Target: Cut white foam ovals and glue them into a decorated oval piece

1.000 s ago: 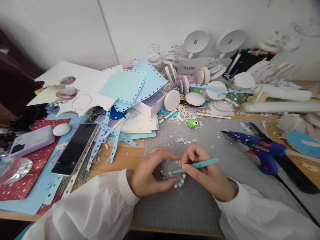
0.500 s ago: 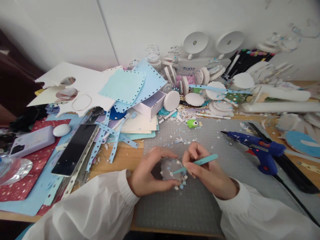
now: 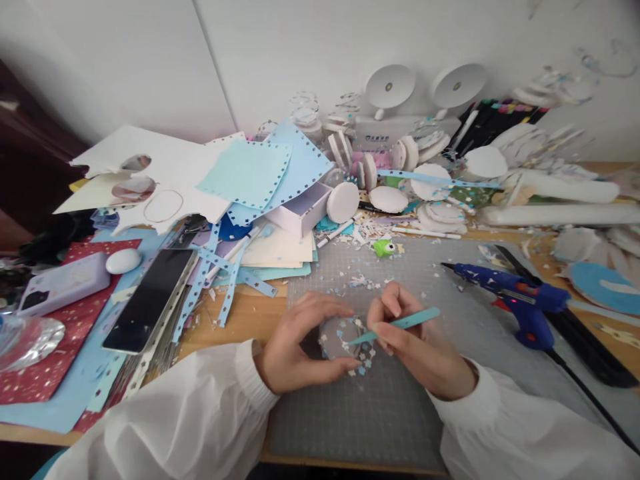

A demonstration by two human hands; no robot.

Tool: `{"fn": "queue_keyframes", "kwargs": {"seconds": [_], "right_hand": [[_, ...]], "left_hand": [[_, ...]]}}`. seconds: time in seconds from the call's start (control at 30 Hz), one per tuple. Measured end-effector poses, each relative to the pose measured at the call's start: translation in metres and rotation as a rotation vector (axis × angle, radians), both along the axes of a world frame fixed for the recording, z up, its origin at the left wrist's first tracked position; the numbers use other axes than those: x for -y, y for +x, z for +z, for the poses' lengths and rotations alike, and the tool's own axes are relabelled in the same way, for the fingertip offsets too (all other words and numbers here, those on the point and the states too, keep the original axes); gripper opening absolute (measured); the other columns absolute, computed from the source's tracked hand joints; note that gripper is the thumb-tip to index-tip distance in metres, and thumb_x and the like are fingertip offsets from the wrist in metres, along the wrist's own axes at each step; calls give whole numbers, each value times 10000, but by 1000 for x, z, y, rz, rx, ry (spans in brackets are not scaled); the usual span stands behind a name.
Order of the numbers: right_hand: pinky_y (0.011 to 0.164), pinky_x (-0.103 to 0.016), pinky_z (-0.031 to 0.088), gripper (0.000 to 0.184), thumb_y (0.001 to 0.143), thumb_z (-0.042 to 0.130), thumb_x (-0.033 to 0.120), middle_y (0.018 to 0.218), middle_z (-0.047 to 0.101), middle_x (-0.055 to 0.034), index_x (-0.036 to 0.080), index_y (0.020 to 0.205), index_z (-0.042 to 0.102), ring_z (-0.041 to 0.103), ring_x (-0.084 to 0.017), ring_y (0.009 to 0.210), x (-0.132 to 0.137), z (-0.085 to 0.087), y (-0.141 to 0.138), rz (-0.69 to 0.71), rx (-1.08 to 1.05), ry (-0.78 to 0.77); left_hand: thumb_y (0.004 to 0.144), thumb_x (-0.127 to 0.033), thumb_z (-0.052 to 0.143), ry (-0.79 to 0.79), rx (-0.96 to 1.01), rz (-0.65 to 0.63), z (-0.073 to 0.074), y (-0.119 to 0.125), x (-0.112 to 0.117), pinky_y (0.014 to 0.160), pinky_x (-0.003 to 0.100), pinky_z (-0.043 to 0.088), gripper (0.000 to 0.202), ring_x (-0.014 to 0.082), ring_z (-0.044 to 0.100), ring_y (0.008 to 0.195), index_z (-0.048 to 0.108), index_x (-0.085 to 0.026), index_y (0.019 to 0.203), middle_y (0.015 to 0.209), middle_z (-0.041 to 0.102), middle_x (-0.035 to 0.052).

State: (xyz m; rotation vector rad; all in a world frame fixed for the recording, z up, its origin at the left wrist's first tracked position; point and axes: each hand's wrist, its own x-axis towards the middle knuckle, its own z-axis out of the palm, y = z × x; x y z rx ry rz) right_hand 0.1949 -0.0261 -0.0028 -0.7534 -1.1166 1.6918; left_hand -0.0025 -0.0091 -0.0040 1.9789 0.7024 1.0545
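My left hand curves its thumb and fingers around a round clear piece low over the cutting mat. Small white and pale blue paper stars dot its rim and surface. Teal tweezers are pinched in my right hand, their pointed tip over the middle of the round piece. The fingers of my left hand partly hide the piece's far and near edges.
A blue glue gun with a lit red light lies right on the grey cutting mat. Loose stars and a green clip are ahead. White discs and paper sheets crowd the back; a phone lies left.
The tweezers have shifted slightly right and their tip sits a little differently over the piece. The left hand and round piece have turned or tilted slightly.
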Motion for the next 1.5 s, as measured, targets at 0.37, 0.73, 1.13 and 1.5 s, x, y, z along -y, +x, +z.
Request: {"fn": "queue_keyframes", "kwargs": {"seconds": [0.37,0.73,1.13,1.5], "right_hand": [[488,-240,236,288,868,604,275,662,467,71,238,783,332,352,-80,521,0,2,0,-35,29,16],[486,-241,226,293,870,602,280,658,456,72,236,780,326,331,-77,519,1,3,0,-18,15,4],[477,-247,228,312,858,610,302,648,454,63,238,761,321,340,-89,514,1,4,0,-31,51,2],[475,-244,239,313,863,606,305,649,458,61,235,746,324,352,-90,519,3,3,0,-38,74,28]], "left_hand": [[653,-330,798,30,21,45,0,1,-1,843,378,475,497,242,631,938,634,-164,1091,1008,692,120],[695,-350,772,51,39,-29,1,0,-4,858,385,470,504,248,633,953,643,-181,1152,1024,696,136],[702,-359,770,76,15,-14,0,-1,-4,861,379,465,513,237,623,950,642,-194,1171,1034,692,128],[714,-378,755,122,-15,-2,0,-1,-4,847,375,478,510,233,633,932,633,-217,1182,1021,703,117]]}}
